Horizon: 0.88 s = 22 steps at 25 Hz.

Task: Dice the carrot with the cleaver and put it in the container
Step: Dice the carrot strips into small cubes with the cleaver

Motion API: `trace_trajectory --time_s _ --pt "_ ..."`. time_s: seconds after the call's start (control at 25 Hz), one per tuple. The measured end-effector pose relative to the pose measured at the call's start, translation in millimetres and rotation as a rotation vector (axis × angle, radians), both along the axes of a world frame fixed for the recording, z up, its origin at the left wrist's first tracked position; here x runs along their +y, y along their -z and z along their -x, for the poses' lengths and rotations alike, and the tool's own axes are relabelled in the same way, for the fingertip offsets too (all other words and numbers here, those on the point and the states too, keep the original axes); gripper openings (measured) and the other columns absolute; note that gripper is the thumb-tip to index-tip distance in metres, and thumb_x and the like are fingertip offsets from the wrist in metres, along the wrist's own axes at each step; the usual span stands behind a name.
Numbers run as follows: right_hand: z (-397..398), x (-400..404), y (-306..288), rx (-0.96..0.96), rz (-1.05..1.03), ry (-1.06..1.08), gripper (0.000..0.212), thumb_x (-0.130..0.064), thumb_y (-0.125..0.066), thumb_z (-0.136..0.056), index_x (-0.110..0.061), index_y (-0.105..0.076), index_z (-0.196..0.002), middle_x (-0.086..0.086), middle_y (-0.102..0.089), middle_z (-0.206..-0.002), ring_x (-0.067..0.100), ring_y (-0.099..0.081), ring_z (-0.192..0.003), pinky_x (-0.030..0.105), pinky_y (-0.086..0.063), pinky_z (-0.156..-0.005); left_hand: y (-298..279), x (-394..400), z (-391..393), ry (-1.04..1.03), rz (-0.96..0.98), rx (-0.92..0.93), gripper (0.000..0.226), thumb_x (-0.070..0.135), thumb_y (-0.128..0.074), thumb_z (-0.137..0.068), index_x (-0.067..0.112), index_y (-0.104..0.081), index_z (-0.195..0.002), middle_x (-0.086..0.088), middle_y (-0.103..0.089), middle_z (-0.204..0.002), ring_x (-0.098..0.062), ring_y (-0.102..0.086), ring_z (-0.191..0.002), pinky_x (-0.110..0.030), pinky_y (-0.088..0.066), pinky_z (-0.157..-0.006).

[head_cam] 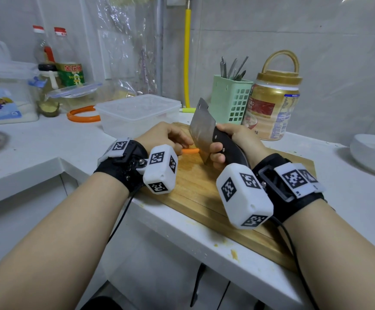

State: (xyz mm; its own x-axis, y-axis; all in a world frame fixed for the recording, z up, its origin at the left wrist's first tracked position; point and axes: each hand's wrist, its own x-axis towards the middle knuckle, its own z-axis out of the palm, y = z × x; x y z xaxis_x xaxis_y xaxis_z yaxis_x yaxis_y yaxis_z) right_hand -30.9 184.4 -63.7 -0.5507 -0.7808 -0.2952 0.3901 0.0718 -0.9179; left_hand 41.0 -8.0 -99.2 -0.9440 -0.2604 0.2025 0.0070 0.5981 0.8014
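Note:
A thin orange carrot piece point(190, 150) lies on the wooden cutting board point(195, 191). My left hand point(164, 135) holds it down with curled fingers at its left end. My right hand point(231, 144) grips the black handle of the steel cleaver point(201, 128). The blade stands upright, its edge down on the carrot's right end. A clear plastic container point(137, 114) sits just behind the board to the left. It looks closed by a lid. Most of the carrot is hidden under my left hand.
A green utensil holder point(230, 100) and a gold-lidded jar point(274, 106) stand behind the board at right. A white dish point(372, 153) sits at far right. Bottles, a lidded tub and an orange ring point(81, 117) crowd the back left. The counter edge runs just below the board.

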Motion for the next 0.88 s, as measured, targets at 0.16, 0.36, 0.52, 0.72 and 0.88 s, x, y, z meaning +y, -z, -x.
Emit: trace_trajectory --time_s 0.16,0.36,0.52,0.72,0.88 --pt "4 7 2 0.009 0.03 0.007 0.027 -0.035 -0.037 -0.1 -0.012 -0.039 -0.085 0.001 -0.041 -0.046 0.016 -0.037 -0.031 0.016 -0.027 -0.041 2 -3 0 0.016 -0.012 0.017 0.029 -0.016 -0.068 -0.078 0.0 -0.07 -0.102 -0.012 -0.069 -0.103 0.003 -0.065 -0.073 -0.014 -0.055 -0.076" --pt "6 15 2 0.011 0.078 0.001 0.027 -0.035 -0.036 -0.1 -0.012 -0.037 -0.084 0.0 -0.04 -0.046 0.015 -0.036 -0.032 0.021 -0.025 -0.045 2 0 0 -0.003 -0.023 0.047 0.027 -0.01 -0.074 -0.076 -0.002 -0.07 -0.102 -0.018 -0.069 -0.111 0.001 -0.065 -0.07 -0.015 -0.055 -0.076" --pt "1 15 1 0.012 0.1 -0.013 0.033 -0.038 -0.036 -0.099 -0.013 -0.037 -0.077 0.0 -0.04 -0.046 0.016 -0.036 -0.032 0.024 -0.023 -0.047 2 2 -1 -0.036 -0.018 0.053 0.031 -0.005 -0.078 -0.073 -0.004 -0.07 -0.103 -0.014 -0.067 -0.092 0.001 -0.06 -0.064 -0.011 -0.052 -0.069" --pt "-4 13 0 0.008 0.093 -0.046 0.031 -0.037 -0.034 -0.099 -0.013 -0.037 -0.079 0.0 -0.04 -0.044 0.017 -0.037 -0.03 0.019 -0.025 -0.043 2 1 -1 -0.034 -0.004 0.042 0.027 -0.005 -0.078 -0.073 0.001 -0.07 -0.099 -0.008 -0.065 -0.087 0.006 -0.061 -0.062 -0.009 -0.05 -0.067" --pt "-5 13 1 0.02 0.072 -0.047 0.033 -0.036 -0.034 -0.099 -0.011 -0.038 -0.078 0.0 -0.039 -0.045 0.016 -0.036 -0.031 0.026 -0.022 -0.049 2 -2 0 -0.016 -0.01 0.025 0.026 -0.006 -0.078 -0.073 0.007 -0.071 -0.093 -0.009 -0.067 -0.088 0.002 -0.063 -0.067 -0.016 -0.053 -0.076"
